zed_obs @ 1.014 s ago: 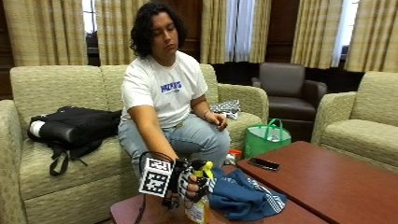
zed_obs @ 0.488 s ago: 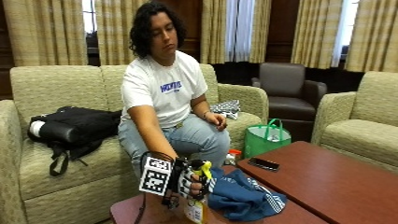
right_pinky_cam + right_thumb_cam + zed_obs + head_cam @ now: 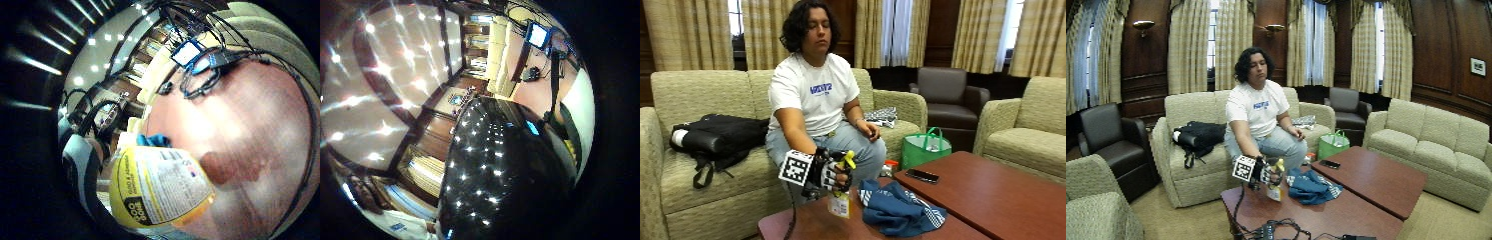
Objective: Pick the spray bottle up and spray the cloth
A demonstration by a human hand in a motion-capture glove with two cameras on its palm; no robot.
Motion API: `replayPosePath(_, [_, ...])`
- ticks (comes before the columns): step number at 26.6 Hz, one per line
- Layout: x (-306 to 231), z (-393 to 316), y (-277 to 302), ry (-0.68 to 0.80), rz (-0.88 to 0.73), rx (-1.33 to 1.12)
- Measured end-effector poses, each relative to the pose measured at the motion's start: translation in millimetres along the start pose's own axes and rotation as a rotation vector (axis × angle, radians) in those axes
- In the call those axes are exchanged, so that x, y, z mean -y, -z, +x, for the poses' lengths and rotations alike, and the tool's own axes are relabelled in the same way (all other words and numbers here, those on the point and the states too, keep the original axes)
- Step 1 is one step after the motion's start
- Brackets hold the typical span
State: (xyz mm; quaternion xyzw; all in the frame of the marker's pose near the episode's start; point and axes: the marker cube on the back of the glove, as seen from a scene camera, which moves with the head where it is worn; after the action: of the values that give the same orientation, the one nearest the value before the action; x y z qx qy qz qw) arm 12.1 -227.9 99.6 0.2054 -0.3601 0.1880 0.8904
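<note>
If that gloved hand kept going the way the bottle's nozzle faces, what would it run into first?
Most likely the blue cloth. The gloved right hand grips the spray bottle just beside it on the table, with nothing visible between, though depth is hard to judge.

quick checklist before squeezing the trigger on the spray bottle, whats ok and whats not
1. Right hand grips the spray bottle at its neck: ok.
2. Bottle off the table: cannot tell.
3. Bottle upright: ok.
4. Blue cloth lies on the table right beside the bottle: ok.
5. Nozzle aimed at the cloth: cannot tell, the head is hidden by the fingers.
6. Phone lies apart from the cloth, beyond it: ok, though overspray might reach it.
</note>
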Motion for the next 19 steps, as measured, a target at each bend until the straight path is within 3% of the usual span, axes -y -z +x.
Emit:
replayPosePath(8, [-1.7,-107.6,39.1,0.174,-0.306,-0.235])
replayPosePath(12, [2.9,-158.1,31.7,0.267,-0.406,-0.398])
replayPosePath(19, [5.7,-202.4,-10.0,0.372,-0.792,-0.902])
